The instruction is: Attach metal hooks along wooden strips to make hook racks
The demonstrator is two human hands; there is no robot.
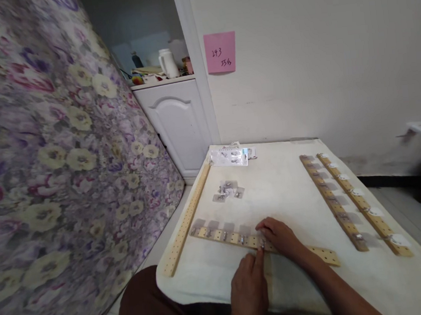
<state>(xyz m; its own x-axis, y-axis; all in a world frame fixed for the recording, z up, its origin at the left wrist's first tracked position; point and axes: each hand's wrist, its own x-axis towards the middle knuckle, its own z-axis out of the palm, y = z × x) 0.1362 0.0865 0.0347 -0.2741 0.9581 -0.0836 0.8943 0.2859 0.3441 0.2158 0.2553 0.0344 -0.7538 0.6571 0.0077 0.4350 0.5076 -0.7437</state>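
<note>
A light wooden strip with rows of holes (pixel 325 254) lies across the near part of the table, with several small metal clips (pixel 224 235) set along it. Clear plastic pieces (pixel 230 227) stick out from these clips on the far side. My left hand (pixel 248 286) comes from below, its fingertips closed at a metal clip (pixel 262 244) on the strip. From the right, my right hand (pixel 279 234) reaches over the strip, thumb and fingers pinched just beyond that clip. What the right fingers pinch is mostly hidden.
More clips with plastic pieces (pixel 229 191) lie loose behind the strip. A bare perforated strip (pixel 187 220) runs along the table's left side. Two strips bearing clips, a nearer one (pixel 331 197) and an outer one (pixel 366 206), lie at right. Packaging (pixel 229 157) rests at the back.
</note>
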